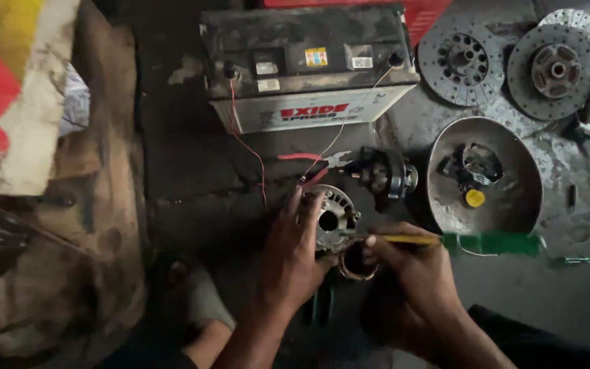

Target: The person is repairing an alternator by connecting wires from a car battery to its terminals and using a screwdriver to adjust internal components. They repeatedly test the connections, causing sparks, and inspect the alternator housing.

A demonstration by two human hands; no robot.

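Note:
My left hand (pixel 293 249) rests on a round silver alternator housing (pixel 336 213) on the dark floor, fingers spread over its left side. My right hand (pixel 404 273) grips a tool with a yellow shaft and a green handle (pixel 493 243), its tip pointing left toward the housing. A ring of copper windings (pixel 358 263) lies between both hands. A red wire (pixel 257 160) and a pale wire (pixel 349 116) run from a car battery (pixel 308 65) down to the housing.
Red-handled pliers (pixel 315 164) and a dark rotor part (pixel 384 174) lie behind the housing. A metal bowl (pixel 513 198) holds small parts. Two clutch discs (pixel 507 61) sit at the back right. Worn cardboard (pixel 97 205) covers the left.

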